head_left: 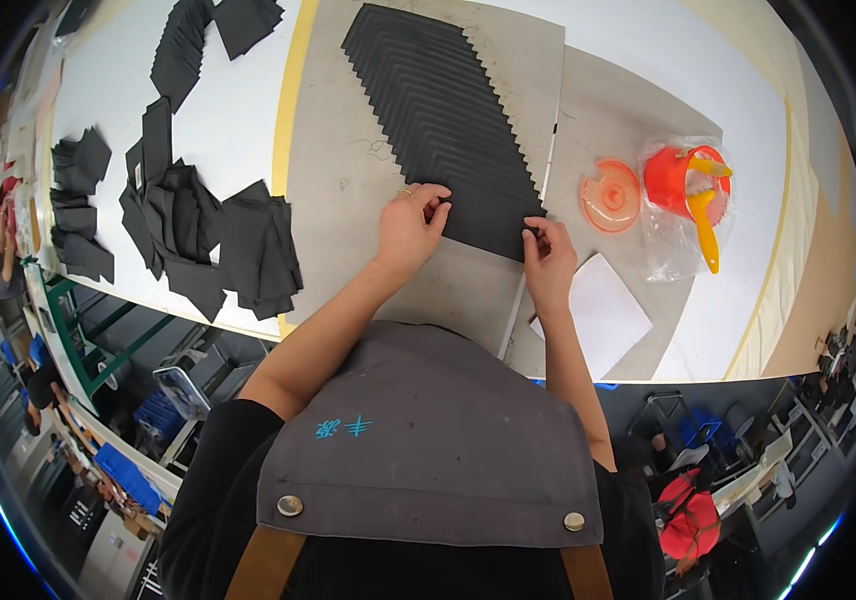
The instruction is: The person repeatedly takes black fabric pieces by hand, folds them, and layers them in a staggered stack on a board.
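Observation:
A long row of black fabric pieces (438, 100) lies fanned out on the grey board (333, 170), each overlapping the one before like shingles, with zigzag side edges. The nearest black piece (488, 225) shows most of its surface. At its left corner, my left hand (411, 232) has thumb and fingertips closed on the edge. My right hand (549, 262) pinches the same piece at its right corner. Whether either hand lifts it off the row, I cannot tell. Beside my right wrist lies a white sheet (603, 315).
Loose stacks of black pieces (183, 215) lie on the white table at left. To the right are a red tub (663, 175) in clear plastic, a yellow-handled brush (705, 235) and a translucent orange lid (610, 196). Another person (688, 515) in red is behind me at right.

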Demonstrator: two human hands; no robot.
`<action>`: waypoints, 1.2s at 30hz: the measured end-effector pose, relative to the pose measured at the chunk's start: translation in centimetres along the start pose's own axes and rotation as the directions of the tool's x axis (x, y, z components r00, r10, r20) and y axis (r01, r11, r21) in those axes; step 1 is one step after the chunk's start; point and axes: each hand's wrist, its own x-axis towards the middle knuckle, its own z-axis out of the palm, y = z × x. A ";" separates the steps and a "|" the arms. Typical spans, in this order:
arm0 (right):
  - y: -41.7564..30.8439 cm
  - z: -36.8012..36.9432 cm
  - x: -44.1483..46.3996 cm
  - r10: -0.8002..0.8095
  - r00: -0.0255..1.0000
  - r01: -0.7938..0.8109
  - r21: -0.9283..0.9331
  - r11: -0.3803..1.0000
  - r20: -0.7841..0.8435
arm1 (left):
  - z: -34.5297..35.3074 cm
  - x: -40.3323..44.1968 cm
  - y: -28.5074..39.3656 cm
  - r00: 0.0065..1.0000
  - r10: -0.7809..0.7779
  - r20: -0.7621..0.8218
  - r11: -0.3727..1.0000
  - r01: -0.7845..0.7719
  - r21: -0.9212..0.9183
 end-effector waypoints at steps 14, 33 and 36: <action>-1.4 -0.3 -0.1 -0.207 0.978 0.201 -0.316 0.927 0.012 | 1.1 -0.1 -0.8 0.991 0.125 -0.043 0.977 -0.116 0.176; -3.0 0.9 0.0 -0.211 0.961 0.259 -0.309 0.915 0.180 | -20.9 -5.8 -11.1 0.844 -0.098 -0.528 0.682 0.443 0.582; -3.9 0.4 -0.1 -0.238 0.956 0.276 -0.250 0.928 0.171 | -21.3 -5.4 -10.5 0.821 -0.196 -0.536 0.708 0.497 0.502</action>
